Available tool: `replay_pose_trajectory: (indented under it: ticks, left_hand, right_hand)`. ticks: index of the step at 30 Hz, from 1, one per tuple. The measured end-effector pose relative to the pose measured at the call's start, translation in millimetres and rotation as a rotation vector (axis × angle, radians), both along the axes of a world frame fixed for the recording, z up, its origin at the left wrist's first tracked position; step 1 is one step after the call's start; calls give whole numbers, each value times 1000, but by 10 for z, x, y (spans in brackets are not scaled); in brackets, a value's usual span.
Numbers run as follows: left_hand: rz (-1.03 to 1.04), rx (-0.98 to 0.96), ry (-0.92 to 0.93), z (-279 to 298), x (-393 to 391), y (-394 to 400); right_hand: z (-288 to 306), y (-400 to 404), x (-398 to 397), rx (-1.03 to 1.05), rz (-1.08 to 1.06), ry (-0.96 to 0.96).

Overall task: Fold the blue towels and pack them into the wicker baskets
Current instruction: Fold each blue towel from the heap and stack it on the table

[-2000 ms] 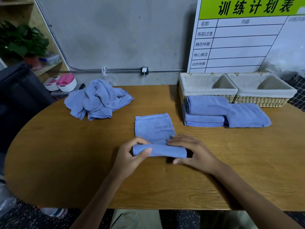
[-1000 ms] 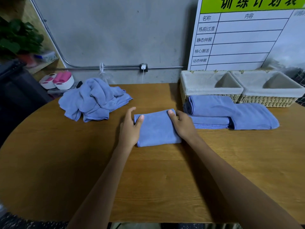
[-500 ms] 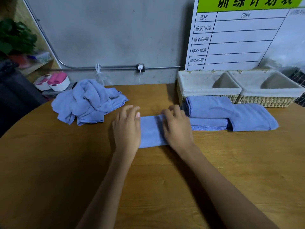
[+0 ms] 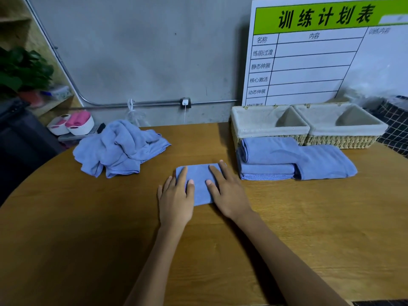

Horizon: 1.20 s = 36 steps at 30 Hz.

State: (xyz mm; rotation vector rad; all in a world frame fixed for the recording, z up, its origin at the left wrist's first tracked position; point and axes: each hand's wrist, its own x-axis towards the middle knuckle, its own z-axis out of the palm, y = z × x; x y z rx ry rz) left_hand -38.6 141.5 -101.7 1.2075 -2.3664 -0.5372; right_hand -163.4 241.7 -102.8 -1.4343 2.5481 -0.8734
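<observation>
At the centre of the frame, the left hand [image 4: 175, 200] and the right hand [image 4: 229, 193] lay flat, fingers straight, pressing the small folded towel [image 4: 199, 184] onto the table [image 4: 88, 228]; neither gripped it. The step looked like smoothing the fold, and doing it well probably meant even pressure from the middle outward, so the edges stayed square. The towel was plain blue, a neat rectangle. Right of it sat folded towels [image 4: 287, 159] in front of two lined baskets [image 4: 309, 129], which appeared empty. An unfolded heap [image 4: 119, 146] waited at the centre left.
</observation>
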Motion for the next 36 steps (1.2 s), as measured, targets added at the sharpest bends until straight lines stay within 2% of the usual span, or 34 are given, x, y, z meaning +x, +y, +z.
replay_pose_trajectory:
  ticks: [8,12,14,17,21,25,28,31,36]
  left_hand:
    - [-73,206,532,119,13,285]
    - [-53,415,775,154,31,329]
    - [-76,452,842,180,50,361]
    - [-153,379,878,276,98,415]
    - [-293,291,881,542,137,504]
    - [-397,251,927,819,53,628]
    - [-383,297,982,865,-66,635]
    - [-327,359,966,817,-181,596]
    - [-328,387,803,893,-721,669]
  right_hand:
    - [4,182,62,-182,4,-156]
    - [12,264,83,-228,12,-204]
    - [24,281,83,-253,24,-241]
    - [54,300,52,-309,44,-332]
    - [189,399,17,-477,66,-639]
    - [269,468,-111,-606,121,-1058]
    - [403,533,-180,-611,237,-1193]
    - [601,634,-301,-665,121,-1147]
    - [947,940,-737,-661,-76,-707]
